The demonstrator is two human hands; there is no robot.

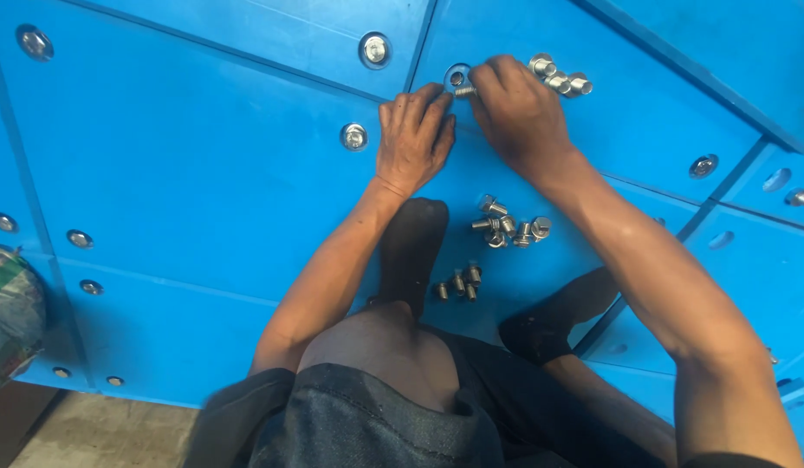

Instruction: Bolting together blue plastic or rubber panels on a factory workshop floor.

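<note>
- The right hand (516, 108) pinches a small silver bolt (465, 90) between its fingertips, clamped on it right at the rim of a round hole (457, 78) in the blue panel (203, 173).
- The left hand (413, 134) lies just beside it, fingers together and pressed flat on the panel, fingertips touching the bolt's area; whether it grips anything I cannot tell.
- The hole sits just right of a dark seam (419, 52) between two panels, so the hands work close to that edge.
- Beyond the right hand, touching its knuckles, lies a far cluster of bolts (560, 76); about three show.
- Below the hands, a middle pile of bolts (508, 227) lies loose on the panel, roughly seven, with bare blue surface between it and the wrists.
- Nearer the person, a row of small bolts (459, 283) stands, about four, between two dark-socked feet (415, 251).
- Seated bolts already fill other holes: two near the seam (354, 136), and more along the left edge (80, 238).
- To the right, past another seam, several empty holes (776, 179) are open.
- The wide left part of the panel is bare; the panel's lower edge meets a grey floor (99, 433).
</note>
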